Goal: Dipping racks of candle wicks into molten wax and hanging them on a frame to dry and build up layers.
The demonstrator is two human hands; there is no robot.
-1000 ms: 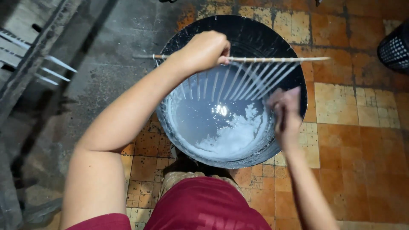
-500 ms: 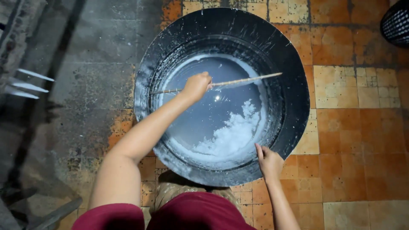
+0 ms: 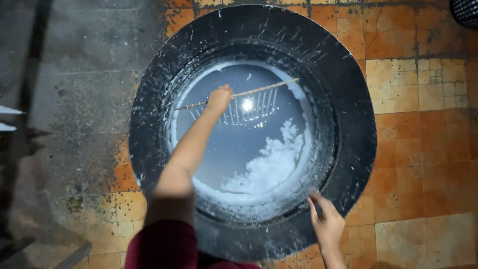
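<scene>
A large black round tub (image 3: 348,99) stands on the floor, holding whitish liquid (image 3: 239,149) with white foam (image 3: 269,172) towards the near side. My left hand (image 3: 219,98) reaches down into the tub and grips a thin wooden stick (image 3: 269,87) from which several white strands (image 3: 249,112) hang into the liquid. My right hand (image 3: 326,224) rests on the tub's near rim, fingers spread on the black wall. A bright light reflects on the liquid beside the strands.
Worn orange floor tiles (image 3: 423,149) lie to the right and below the tub. Grey stained concrete (image 3: 74,99) covers the left. A dark perforated basket (image 3: 465,10) shows at the top right corner. White pointed pieces (image 3: 7,117) stick in from the left edge.
My left hand has lowered the stick from above the tub's rim down into it, so the strands now dip in the liquid. My right hand has dropped from the strands to the near rim.
</scene>
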